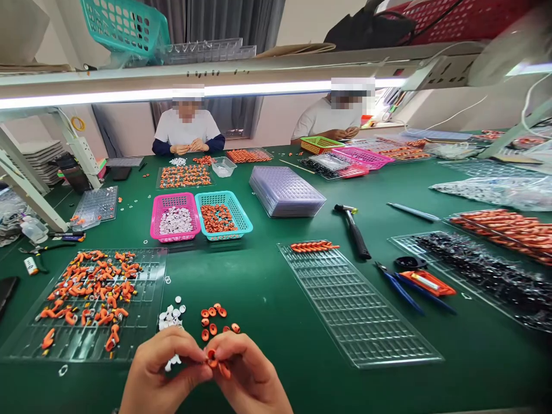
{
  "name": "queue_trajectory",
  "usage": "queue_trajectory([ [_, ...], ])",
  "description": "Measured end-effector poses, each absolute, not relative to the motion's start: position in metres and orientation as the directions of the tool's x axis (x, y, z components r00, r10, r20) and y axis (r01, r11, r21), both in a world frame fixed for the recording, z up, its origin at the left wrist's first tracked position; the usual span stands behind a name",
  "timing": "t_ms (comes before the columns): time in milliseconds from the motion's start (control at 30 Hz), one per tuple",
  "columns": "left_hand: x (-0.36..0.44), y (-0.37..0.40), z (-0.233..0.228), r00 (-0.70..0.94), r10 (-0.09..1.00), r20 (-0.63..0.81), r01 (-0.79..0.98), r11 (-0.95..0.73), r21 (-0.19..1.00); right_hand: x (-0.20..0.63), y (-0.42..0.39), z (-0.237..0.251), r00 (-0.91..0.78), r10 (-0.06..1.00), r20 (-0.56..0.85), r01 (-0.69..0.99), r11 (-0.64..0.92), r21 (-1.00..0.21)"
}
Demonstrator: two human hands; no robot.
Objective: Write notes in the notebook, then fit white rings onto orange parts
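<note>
My left hand [161,368] and my right hand [245,374] meet at the bottom centre over the green table [267,287], fingertips pinched together on a small orange part [212,359]. Just beyond my fingers lie a few loose orange rings [214,322] and a cluster of small white caps [171,316]. To the left a clear tray [86,305] carries several orange assembled pieces. To the right a clear grid tray [357,305] holds one row of orange pieces [314,246] at its far end.
A pink basket [175,216] of white caps and a teal basket [223,214] of orange rings stand ahead, next to stacked clear trays [285,191]. A hammer [356,230], blue pliers [401,287] and an orange cutter [426,282] lie right. Two people work across the table.
</note>
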State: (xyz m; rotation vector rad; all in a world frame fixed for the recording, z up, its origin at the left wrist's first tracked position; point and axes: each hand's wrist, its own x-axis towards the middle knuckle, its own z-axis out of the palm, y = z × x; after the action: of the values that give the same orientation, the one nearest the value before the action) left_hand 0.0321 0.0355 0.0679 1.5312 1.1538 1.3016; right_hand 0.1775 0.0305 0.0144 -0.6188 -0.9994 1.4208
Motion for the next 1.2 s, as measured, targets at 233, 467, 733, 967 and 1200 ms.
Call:
queue_trajectory([
  [233,0.032,0.033,0.065,0.033,0.962,0.271,0.13,-0.273,0.953,0.177,0.028,0.015,-0.082,0.976,0.204,-0.458,0.145,-0.877],
  [467,0.034,0.032,0.063,0.029,0.965,0.259,0.143,-0.261,0.955,0.179,0.031,0.015,-0.011,0.947,0.322,-0.354,0.298,-0.886],
  [733,0.036,0.029,0.062,0.067,0.961,0.268,0.144,-0.275,0.951,0.182,0.03,0.01,0.017,0.931,0.364,-0.348,0.347,-0.871],
  [967,0.036,0.029,0.062,0.088,0.946,0.313,0.187,-0.324,0.927,0.183,0.031,0.006,0.014,0.913,0.408,-0.258,0.398,-0.881],
  [1200,0.034,0.031,0.068,0.134,0.939,0.317,0.209,-0.339,0.917,0.192,0.038,0.015,-0.086,0.806,0.586,-0.051,0.584,-0.81],
])
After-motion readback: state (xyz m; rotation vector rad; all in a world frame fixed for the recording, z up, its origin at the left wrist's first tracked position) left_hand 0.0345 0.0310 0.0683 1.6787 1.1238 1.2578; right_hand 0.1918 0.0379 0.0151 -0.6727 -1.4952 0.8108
